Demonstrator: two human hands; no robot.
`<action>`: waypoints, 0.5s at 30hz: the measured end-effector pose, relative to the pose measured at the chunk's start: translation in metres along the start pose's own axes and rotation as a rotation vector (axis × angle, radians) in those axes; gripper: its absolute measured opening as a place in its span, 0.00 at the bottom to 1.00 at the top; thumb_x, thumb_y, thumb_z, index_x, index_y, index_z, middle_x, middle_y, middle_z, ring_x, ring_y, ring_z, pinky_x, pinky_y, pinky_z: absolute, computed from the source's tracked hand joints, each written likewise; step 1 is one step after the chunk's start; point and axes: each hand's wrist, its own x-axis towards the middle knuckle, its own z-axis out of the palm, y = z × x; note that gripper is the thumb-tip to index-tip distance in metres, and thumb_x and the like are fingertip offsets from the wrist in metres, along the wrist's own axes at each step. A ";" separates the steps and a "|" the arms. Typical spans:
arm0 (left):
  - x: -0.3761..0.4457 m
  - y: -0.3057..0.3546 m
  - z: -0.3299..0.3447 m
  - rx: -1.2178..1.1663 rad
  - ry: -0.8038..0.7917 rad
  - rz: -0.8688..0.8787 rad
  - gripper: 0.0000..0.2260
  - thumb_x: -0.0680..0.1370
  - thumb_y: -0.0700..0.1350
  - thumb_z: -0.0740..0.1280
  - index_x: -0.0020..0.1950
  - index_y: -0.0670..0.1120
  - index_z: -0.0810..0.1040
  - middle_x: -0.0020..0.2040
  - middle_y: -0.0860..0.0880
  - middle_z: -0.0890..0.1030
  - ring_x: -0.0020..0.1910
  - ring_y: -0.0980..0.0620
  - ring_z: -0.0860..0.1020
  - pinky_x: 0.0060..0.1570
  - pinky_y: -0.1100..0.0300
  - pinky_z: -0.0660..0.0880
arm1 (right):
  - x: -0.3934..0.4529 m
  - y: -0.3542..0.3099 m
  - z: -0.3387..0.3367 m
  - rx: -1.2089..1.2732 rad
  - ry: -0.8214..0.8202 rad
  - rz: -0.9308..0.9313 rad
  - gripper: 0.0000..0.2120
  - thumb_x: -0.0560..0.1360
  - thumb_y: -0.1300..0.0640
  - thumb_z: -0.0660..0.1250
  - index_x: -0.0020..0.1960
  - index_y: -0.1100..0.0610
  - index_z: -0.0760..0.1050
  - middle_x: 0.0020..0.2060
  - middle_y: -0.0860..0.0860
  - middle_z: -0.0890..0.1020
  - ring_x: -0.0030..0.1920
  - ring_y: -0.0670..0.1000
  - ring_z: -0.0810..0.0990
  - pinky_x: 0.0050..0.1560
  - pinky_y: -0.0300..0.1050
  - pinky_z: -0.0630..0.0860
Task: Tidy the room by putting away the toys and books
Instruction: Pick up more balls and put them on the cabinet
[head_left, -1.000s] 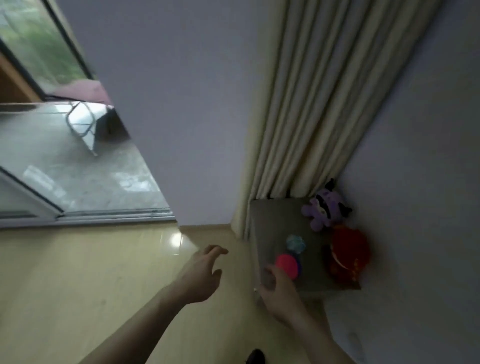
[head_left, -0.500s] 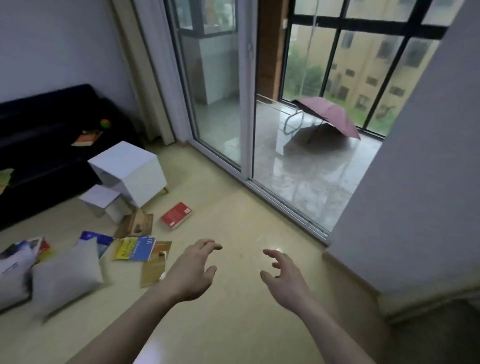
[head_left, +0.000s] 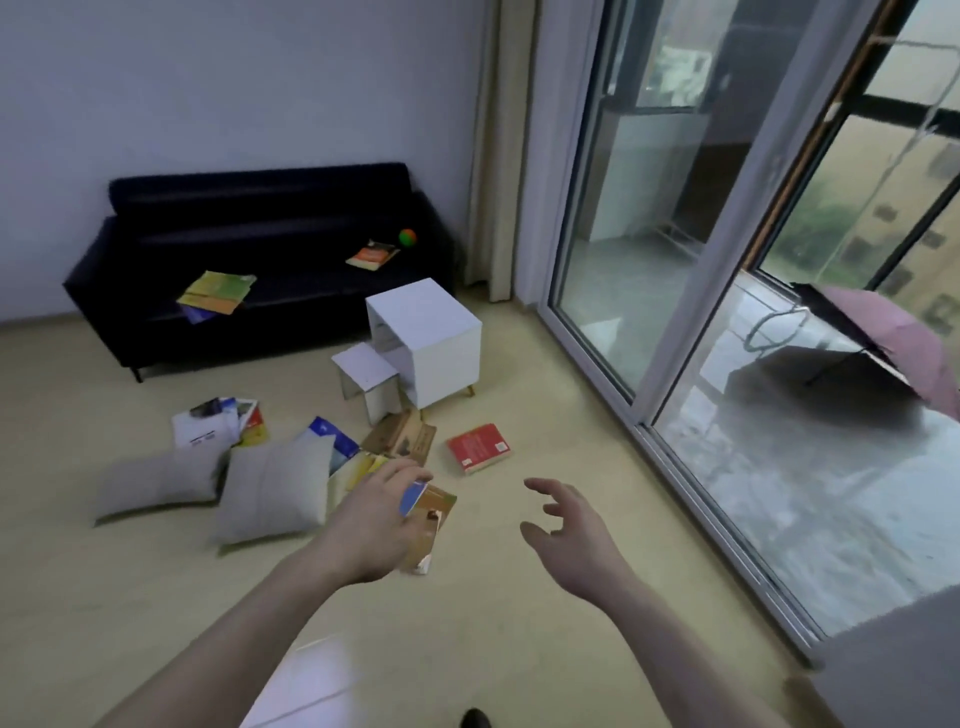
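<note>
Several books lie scattered on the floor: a red book (head_left: 478, 447), a brown one (head_left: 400, 439), an orange-brown one (head_left: 434, 525) and a stack of magazines (head_left: 223, 423). On the black sofa (head_left: 156, 317) rest yellow-green books (head_left: 215, 293), an orange book (head_left: 371, 255) and a small green-orange ball (head_left: 408, 237). My left hand (head_left: 374, 525) hovers with loosely curled fingers above the orange-brown book and holds nothing. My right hand (head_left: 566, 535) is spread in the air to its right, also without anything in it.
Two grey pillows (head_left: 156, 478) (head_left: 275, 488) lie on the floor left of the books. A white cabinet (head_left: 441, 353) with a small white box (head_left: 366, 374) beside it stands before the sofa. Glass sliding doors (head_left: 649, 260) run along the right; a pink umbrella (head_left: 883, 332) lies outside.
The view has swung left from the corner stool with toys to the sofa and scattered books. My right hand left the pink toy there; both hands hang free.
</note>
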 end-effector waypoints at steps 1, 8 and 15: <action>0.008 -0.010 -0.010 -0.011 0.020 -0.019 0.23 0.80 0.46 0.68 0.75 0.54 0.70 0.76 0.59 0.67 0.75 0.55 0.66 0.73 0.60 0.64 | 0.019 -0.010 0.006 -0.012 -0.018 -0.023 0.24 0.76 0.54 0.69 0.71 0.43 0.72 0.66 0.41 0.72 0.62 0.43 0.76 0.59 0.42 0.76; 0.043 -0.071 -0.080 0.017 0.100 -0.178 0.21 0.82 0.47 0.67 0.73 0.59 0.68 0.75 0.60 0.65 0.76 0.56 0.63 0.74 0.61 0.59 | 0.129 -0.072 0.049 -0.065 -0.196 -0.136 0.25 0.77 0.53 0.69 0.72 0.42 0.70 0.65 0.41 0.72 0.62 0.44 0.75 0.56 0.40 0.75; 0.075 -0.150 -0.129 -0.038 0.148 -0.336 0.22 0.80 0.48 0.71 0.73 0.57 0.71 0.74 0.58 0.67 0.73 0.54 0.69 0.71 0.57 0.66 | 0.218 -0.135 0.106 -0.135 -0.328 -0.222 0.24 0.76 0.55 0.69 0.71 0.44 0.71 0.65 0.42 0.73 0.64 0.45 0.74 0.62 0.39 0.72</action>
